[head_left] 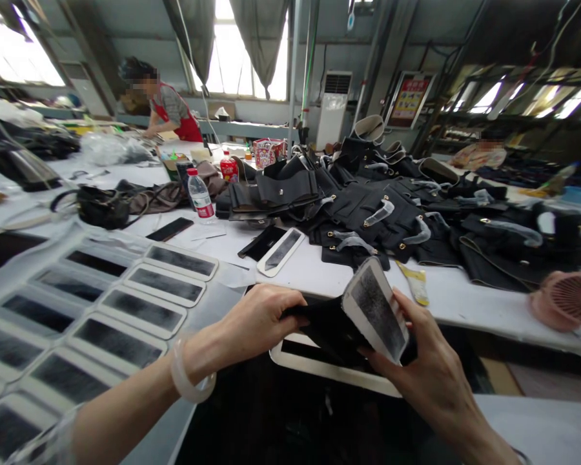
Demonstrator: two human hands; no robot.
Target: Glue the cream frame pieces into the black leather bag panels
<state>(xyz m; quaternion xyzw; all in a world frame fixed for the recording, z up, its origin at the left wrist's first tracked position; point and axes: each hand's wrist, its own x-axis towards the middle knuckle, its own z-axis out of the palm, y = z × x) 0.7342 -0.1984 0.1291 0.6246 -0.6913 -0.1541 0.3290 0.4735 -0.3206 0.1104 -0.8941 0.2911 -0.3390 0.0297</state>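
Observation:
My left hand (261, 320) is closed, thumb and fingers pinching the edge of a black leather piece (330, 328). A rounded panel (375, 309) with a pale rim and a dark grey middle stands tilted at that piece's right end. My right hand (428, 361) grips this panel from the right, fingers on its far edge and thumb low on the near side. Whether the panel is fixed to the leather I cannot tell. Beneath both hands lies a longer pale-rimmed panel (290, 354), partly hidden by the black piece.
Rows of similar panels (142, 284) lie at left. One more panel (281, 252) rests ahead, near a phone (170, 229) and a water bottle (201, 197). Black bag parts (358, 200) are heaped behind. A pink fan (569, 300) stands right. A person (172, 110) works further back.

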